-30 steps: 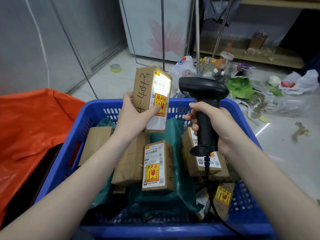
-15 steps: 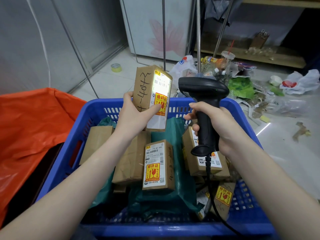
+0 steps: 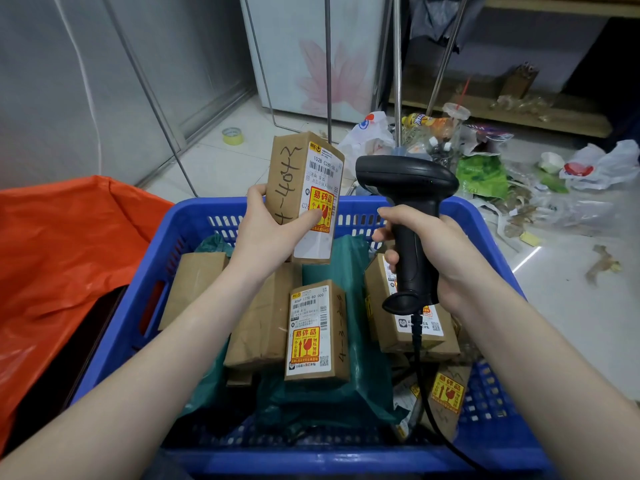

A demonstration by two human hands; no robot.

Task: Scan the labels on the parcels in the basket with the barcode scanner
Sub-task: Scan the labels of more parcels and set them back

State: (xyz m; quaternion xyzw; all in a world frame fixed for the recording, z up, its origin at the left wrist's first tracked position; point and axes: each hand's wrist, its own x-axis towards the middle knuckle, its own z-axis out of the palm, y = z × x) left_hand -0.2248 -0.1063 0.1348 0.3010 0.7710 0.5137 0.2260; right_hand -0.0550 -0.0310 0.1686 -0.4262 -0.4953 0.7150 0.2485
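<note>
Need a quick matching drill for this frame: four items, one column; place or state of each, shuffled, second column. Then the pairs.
Items:
1. barcode scanner
2. parcel marked 4-4042
3. roll of tape
4. orange bag

Places:
A. on the floor tiles by the wall
B. held up in the left hand
C. beside the blue basket
D. gripped in the right hand

Pairs: 1-D, 2-B, 3-A, 4-C

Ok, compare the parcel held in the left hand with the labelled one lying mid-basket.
The held parcel is upright above the basket, gripped by the left hand; the basket parcel lies flat, untouched. Handwriting reads 4-4042 on the held parcel, 4-3-something on the basket parcel. Both are brown cartons with white labels and yellow fragile stickers.
</note>
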